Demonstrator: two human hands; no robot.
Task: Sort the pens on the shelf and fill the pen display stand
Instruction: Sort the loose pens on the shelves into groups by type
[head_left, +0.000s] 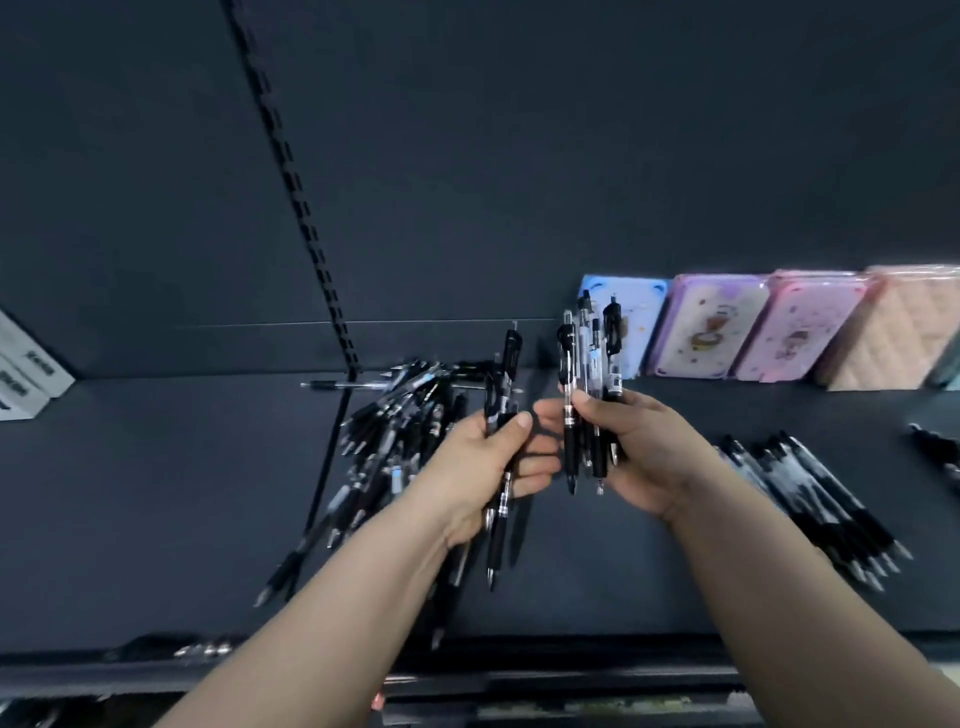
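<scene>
From my remote seat, on the dark shelf (156, 493) I see white boxes (23, 374) at the far left edge, well left of the heap of black pens (395, 431). A slotted upright strip (306, 218) runs down the back panel and ends just behind the heap's left side. The heap itself is a loose tangle, pens crossing at all angles, some tips reaching toward the shelf's front lip.

Just right of the heap, my left hand (488, 457) is curled around a couple of click pens (511, 358), clip ends up and tips hanging below the palm. I cannot tell exactly how many it has.

Further right of the heap, nearly touching the left fingers, my right hand (639, 447) pinches an upright bunch of pens (569, 358) between thumb and fingers, clips up and fanned slightly.

Behind and right of the heap, four pastel cases lean in a row against the back panel: a blue case (639, 322), a purple case (711, 332), a pink case (795, 332) and a quilted peach case (893, 332).

Well right of the heap, a sorted row of pens (810, 499) lies side by side, tips toward the front. Another dark pen (935, 447) shows at the right edge, blurred.
</scene>
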